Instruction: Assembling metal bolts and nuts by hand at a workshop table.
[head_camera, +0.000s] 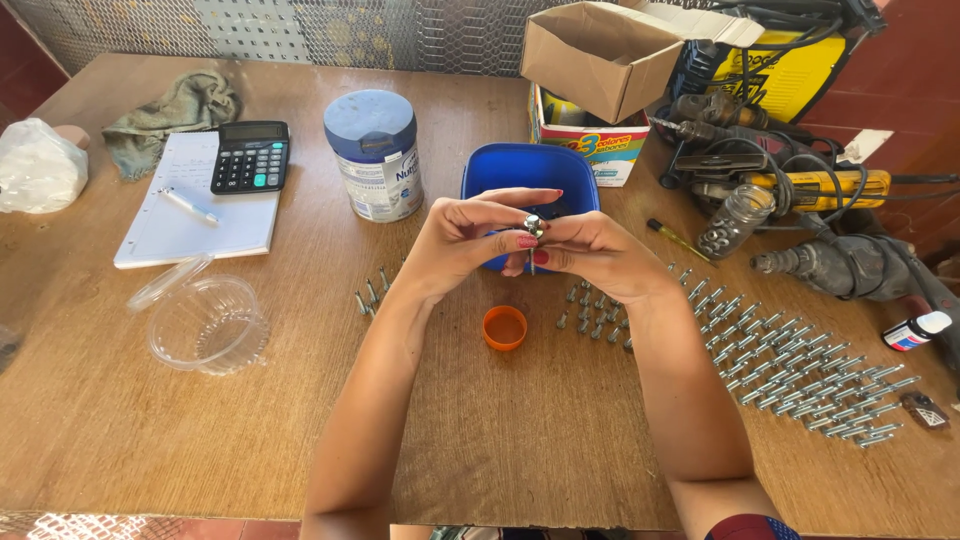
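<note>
Spreading across the whole frame, a worn wooden table with a matte, scratched grain is seen, and a tangle of power drills is heaped at the upper right. Above centre a blue plastic tub is set, with a round tin to its left and a clear ribbed plastic container at middle left. Long rows of grey metal bolts are laid out at the right of the frame, and a small orange cap lies at centre. Just above that cap, both hands are raised together: the left hand and the right hand are each curled nearly closed, and a single bolt with a shiny rounded head is pinched between their fingertips, in front of the tub. It is judged that the bolt is best kept upright and gripped lightly by the fingertips, so that its thread can be turned straight without slipping.
</note>
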